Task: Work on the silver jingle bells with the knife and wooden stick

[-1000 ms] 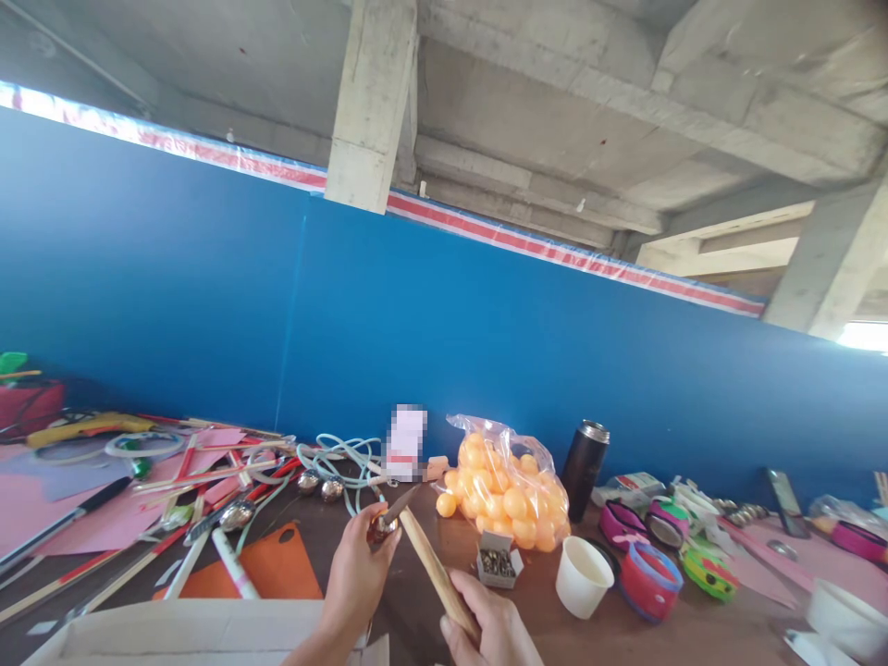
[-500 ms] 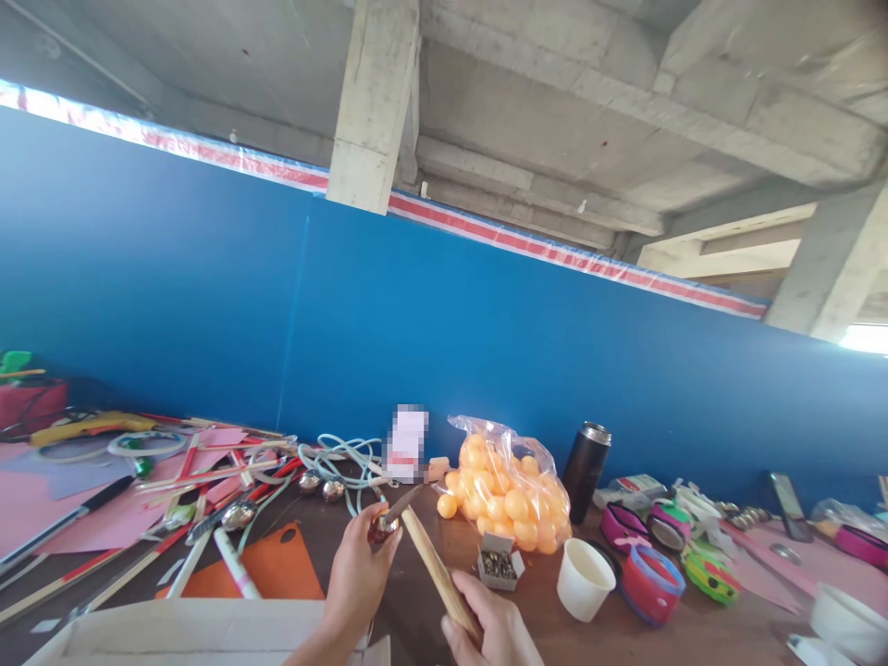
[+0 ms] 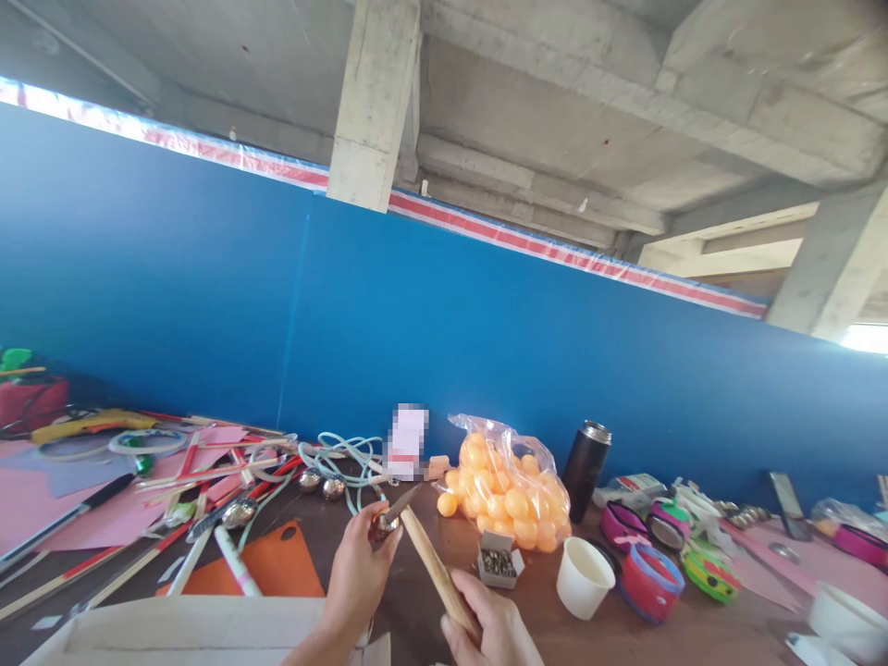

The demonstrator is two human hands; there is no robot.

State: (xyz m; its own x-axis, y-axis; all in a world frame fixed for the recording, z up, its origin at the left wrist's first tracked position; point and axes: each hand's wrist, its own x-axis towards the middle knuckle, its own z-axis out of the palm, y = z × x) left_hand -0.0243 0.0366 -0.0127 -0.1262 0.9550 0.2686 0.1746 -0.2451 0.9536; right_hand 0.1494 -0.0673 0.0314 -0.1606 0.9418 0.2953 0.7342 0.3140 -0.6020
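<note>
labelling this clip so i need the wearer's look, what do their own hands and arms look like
Both the left hand and the right hand are bare, with no gloves, and no rings can be made out. The short stretch of left forearm in view shows no sleeve; the right forearm is cut off by the picture's edge.

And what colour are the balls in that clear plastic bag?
The balls are light orange, showing best in the head view.

The head view faces the blue wall (image 3: 444,324) beyond the nearby hands (image 3: 358,566).
</note>
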